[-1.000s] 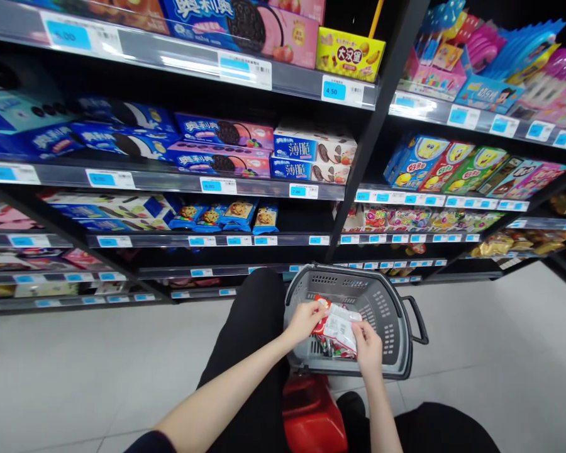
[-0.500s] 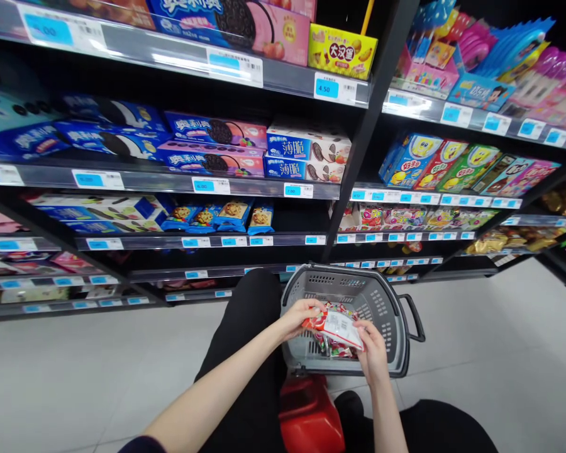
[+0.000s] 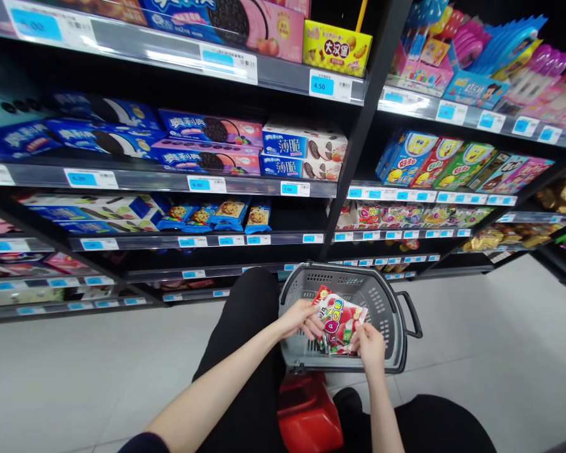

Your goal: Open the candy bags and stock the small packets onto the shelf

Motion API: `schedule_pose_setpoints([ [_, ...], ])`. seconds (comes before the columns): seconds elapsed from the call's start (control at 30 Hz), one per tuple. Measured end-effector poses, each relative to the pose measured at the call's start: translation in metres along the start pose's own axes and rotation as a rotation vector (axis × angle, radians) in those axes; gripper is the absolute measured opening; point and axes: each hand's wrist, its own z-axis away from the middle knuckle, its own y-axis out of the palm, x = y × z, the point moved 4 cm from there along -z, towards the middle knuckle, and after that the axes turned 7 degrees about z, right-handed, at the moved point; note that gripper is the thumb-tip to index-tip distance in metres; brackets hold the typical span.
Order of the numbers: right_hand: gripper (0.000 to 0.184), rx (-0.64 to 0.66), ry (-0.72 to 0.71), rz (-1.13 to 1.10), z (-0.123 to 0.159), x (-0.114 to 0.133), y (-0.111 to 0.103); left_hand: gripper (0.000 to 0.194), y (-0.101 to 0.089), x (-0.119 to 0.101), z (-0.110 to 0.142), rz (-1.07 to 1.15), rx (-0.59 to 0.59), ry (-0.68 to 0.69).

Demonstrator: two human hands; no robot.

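A small red and white candy packet (image 3: 340, 319) is held over a grey plastic shopping basket (image 3: 387, 302) that sits in front of my knees. My left hand (image 3: 300, 318) pinches the packet's left edge. My right hand (image 3: 370, 343) grips its lower right corner. The packet's printed front faces me. More packets lie in the basket under it, mostly hidden.
Black store shelves (image 3: 245, 182) full of biscuit boxes and candy rise ahead, with blue price tags along their edges. A red stool (image 3: 309, 418) is under me. My legs in black trousers (image 3: 252, 340) flank the basket. Pale tiled floor (image 3: 490, 352) spreads to the right.
The packet has been turned over in both hands: its white back with the label faced me before, now the red printed front does. The view shifted slightly.
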Motion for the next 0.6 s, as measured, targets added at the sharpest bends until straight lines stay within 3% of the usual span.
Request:
schedule_pose_setpoints([
  [0.17,0.043,-0.054,-0.088,0.211,-0.003,-0.002,-0.006,0.041,-0.006,0.003,-0.003,-0.115,-0.14,-0.01],
  [0.37,0.043,0.02,-0.023,0.16,-0.006,-0.009,-0.001,0.046,-0.005,0.0,-0.002,-0.151,-0.2,-0.024],
  [0.5,0.036,0.074,-0.005,-0.07,-0.005,-0.007,-0.002,0.031,0.001,-0.005,0.0,0.057,-0.044,0.018],
  [0.6,0.036,0.117,-0.036,-0.298,-0.004,-0.005,-0.004,0.039,0.005,-0.013,0.004,0.236,0.124,0.093],
])
